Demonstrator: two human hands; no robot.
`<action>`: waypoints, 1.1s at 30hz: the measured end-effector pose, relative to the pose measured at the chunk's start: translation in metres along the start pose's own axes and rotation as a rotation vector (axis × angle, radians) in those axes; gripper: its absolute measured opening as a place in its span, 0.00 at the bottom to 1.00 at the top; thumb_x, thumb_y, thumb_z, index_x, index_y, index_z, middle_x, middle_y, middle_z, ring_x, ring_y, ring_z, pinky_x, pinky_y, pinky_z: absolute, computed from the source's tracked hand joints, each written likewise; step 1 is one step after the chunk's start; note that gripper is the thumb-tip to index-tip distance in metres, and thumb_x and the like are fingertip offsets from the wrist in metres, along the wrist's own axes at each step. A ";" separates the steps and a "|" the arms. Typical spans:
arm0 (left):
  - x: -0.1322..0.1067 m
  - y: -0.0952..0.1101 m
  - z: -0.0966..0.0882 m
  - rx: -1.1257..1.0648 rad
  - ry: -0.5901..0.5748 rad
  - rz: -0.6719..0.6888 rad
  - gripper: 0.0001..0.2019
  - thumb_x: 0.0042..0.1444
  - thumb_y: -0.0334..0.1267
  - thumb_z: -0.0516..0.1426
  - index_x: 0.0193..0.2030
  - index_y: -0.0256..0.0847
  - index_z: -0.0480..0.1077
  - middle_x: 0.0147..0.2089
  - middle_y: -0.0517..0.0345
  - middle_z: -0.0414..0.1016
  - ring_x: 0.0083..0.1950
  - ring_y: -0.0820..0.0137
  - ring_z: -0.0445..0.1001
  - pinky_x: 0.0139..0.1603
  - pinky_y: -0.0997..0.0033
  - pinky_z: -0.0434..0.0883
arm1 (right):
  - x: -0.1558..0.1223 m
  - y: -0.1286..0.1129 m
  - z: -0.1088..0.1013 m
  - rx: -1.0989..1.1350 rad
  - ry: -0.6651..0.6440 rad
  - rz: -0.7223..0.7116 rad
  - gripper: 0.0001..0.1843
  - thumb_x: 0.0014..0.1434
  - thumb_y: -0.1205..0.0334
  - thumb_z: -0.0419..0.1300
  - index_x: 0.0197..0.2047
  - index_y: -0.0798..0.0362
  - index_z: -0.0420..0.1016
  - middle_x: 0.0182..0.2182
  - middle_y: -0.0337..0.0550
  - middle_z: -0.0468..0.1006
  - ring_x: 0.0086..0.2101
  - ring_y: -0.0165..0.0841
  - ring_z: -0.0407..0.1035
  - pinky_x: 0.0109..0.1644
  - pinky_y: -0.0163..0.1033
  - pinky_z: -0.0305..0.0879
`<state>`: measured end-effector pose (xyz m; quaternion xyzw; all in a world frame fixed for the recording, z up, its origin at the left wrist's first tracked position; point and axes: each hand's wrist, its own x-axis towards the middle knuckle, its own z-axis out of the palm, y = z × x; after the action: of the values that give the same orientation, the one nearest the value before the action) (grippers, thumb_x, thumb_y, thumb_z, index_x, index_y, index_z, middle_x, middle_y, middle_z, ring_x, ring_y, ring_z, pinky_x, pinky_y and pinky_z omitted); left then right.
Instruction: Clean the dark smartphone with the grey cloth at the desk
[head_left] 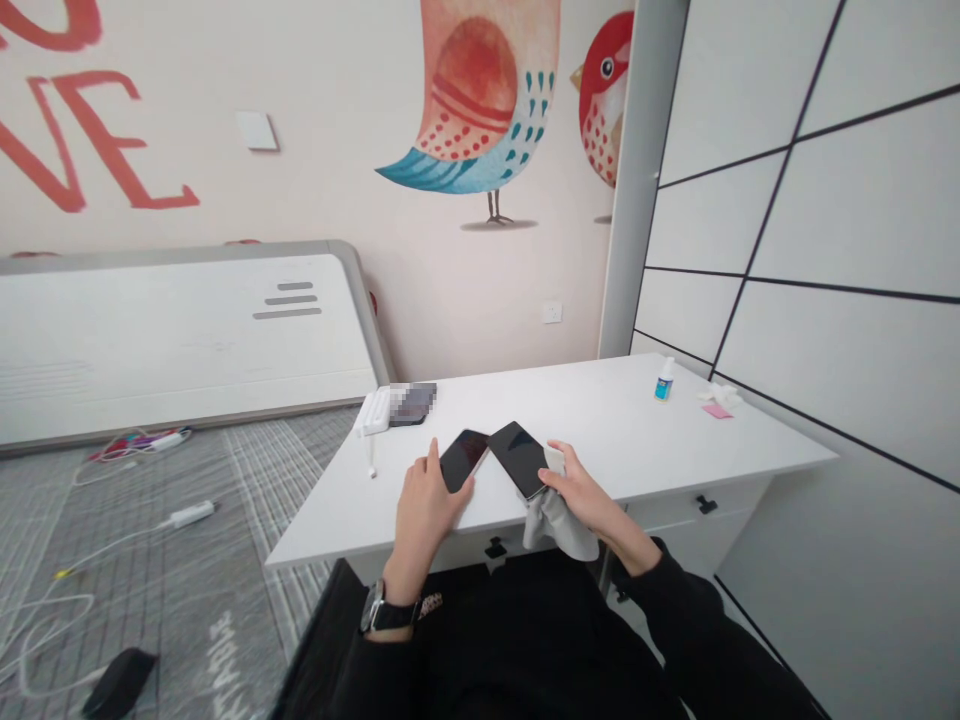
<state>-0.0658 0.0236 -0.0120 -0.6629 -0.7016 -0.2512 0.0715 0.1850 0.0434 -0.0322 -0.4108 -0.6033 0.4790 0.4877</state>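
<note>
From my remote station I look down on a white table (615, 430), and both hands are busy at its near edge, each with its own phone. The left hand (424, 505) lies with the palm on the table and is closed on the near end of the left phone (463, 458), thumb on one side and fingers on the other, with a dark watch (382, 612) at the wrist. The right hand (581, 490) is clamped on the right phone (517, 458) together with a grey cloth (555, 530). The cloth is pressed between the fingers and the phone's edge, and the rest of it hangs down over the table edge. The two phones are screen up and their far corners meet, so they make a shallow roof shape; I cannot tell if they really touch. By my judgement the step in hand is the cleaning of the right phone with the cloth, while the other phone is only steadied. Any next move calls for a firm hold on that phone, because it lies partly beyond the table edge, and for a flat part of the cloth on the glass — now it is only bunched at the side. Well apart, near the far right corner, stand a small spray bottle (664, 380) and a pink slip (718, 410). At the far left corner is a white keyboard-like thing (377, 410). Cables (187, 515) lie on the floor.
</note>
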 end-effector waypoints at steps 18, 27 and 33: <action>0.001 -0.007 -0.001 -0.110 0.125 -0.163 0.41 0.60 0.51 0.59 0.74 0.30 0.52 0.60 0.35 0.67 0.55 0.49 0.76 0.52 0.53 0.76 | -0.005 -0.038 0.060 -1.029 -0.115 -0.098 0.22 0.66 0.40 0.57 0.48 0.48 0.80 0.41 0.51 0.84 0.42 0.47 0.78 0.40 0.40 0.64; 0.001 -0.010 -0.009 -0.172 0.108 -0.155 0.41 0.59 0.50 0.59 0.73 0.30 0.53 0.59 0.37 0.68 0.56 0.49 0.75 0.53 0.51 0.76 | 0.018 -0.040 -0.002 -0.823 0.008 -0.183 0.15 0.67 0.49 0.57 0.37 0.44 0.83 0.35 0.37 0.85 0.35 0.35 0.78 0.39 0.34 0.67; -0.010 0.020 -0.017 -0.352 0.110 0.052 0.39 0.59 0.49 0.60 0.73 0.40 0.53 0.61 0.43 0.65 0.58 0.54 0.73 0.55 0.54 0.75 | 0.035 -0.032 -0.096 -1.014 0.442 -0.157 0.27 0.66 0.54 0.54 0.65 0.54 0.69 0.62 0.60 0.70 0.60 0.54 0.65 0.61 0.57 0.62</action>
<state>-0.0497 0.0069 0.0039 -0.6683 -0.6245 -0.4042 -0.0007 0.2715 0.0877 0.0121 -0.6383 -0.6705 -0.0064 0.3781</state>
